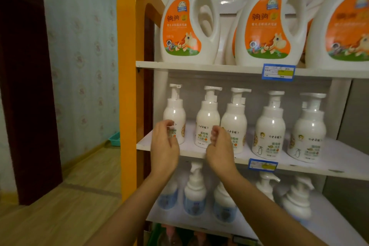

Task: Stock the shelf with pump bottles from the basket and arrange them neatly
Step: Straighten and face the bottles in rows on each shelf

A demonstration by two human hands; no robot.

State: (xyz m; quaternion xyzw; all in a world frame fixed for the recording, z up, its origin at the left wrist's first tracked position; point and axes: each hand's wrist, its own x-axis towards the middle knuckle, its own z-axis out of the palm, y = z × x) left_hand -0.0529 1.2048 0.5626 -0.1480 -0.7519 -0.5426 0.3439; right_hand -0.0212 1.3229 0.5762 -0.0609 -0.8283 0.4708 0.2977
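Both our forearms reach up from the bottom of the view toward the middle shelf [259, 161], and neither hand holds anything. Our left hand [164, 144] has its fingers loosely curled and apart, cupped just in front of the leftmost pump bottle [174, 114], which looks to face a little away from the front. Our right hand [219, 146] is likewise loosely curled and empty, in front of the third bottle [234, 118], with the second bottle [207, 118] showing between the two hands. Whether any finger touches a bottle we cannot tell; the hands are motion-blurred.

Five white pump bottles stand upright in a row. The left three sit closer together and further back; the fourth bottle [270, 126] and fifth bottle [309, 128] stand nearer the front edge with wider gaps. We judge this is the arranging step: the hands bracket the left group so as to square labels forward and even the spacing.

The basket is not in view. Large orange-labelled jugs [189, 20] fill the shelf above, and blue-labelled pump bottles [194, 195] the one below.
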